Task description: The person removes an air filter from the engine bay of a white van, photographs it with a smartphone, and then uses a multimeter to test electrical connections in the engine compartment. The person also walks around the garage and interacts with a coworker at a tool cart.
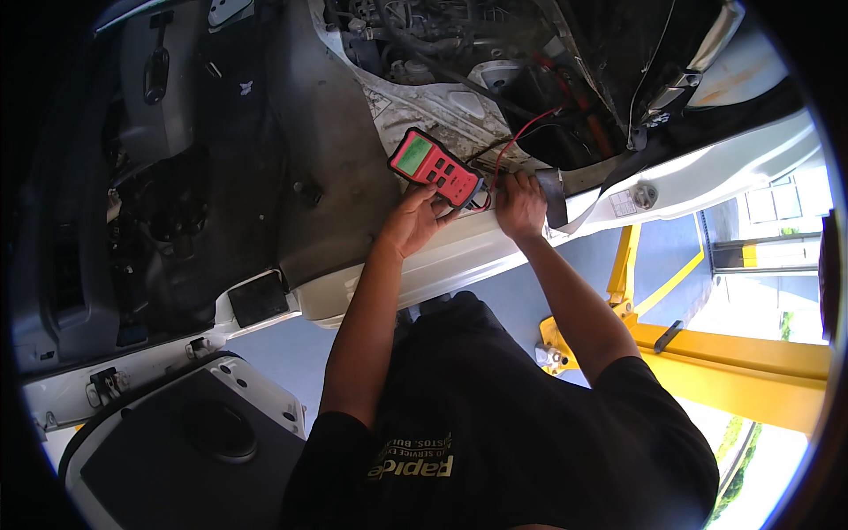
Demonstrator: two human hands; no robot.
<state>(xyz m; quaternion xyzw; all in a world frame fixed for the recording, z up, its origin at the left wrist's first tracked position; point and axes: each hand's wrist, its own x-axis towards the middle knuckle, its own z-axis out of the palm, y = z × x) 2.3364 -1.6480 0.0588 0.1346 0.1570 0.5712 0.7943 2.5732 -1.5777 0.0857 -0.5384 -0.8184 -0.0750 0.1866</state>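
Observation:
My left hand [413,219] is closed round the lower part of a red and black handheld tester [435,168], thumb near its buttons. The tester's small green screen is lit and tilts up toward me. A red lead [510,144] and a black lead run over the white body panel into a dark recess of the engine bay, where their ends are hard to make out. Just right of the tester, my right hand [521,205] rests at the panel's edge with its fingers curled down beside the red lead. Whatever lies under those fingers is hidden. A dark flap [552,196] hangs next to it.
The exposed engine [415,40] lies at the top, with grey floor covering [322,132] to its left. An open vehicle door [194,442] stands at lower left. A yellow lift arm [724,353] extends at right, below the white sill [689,199].

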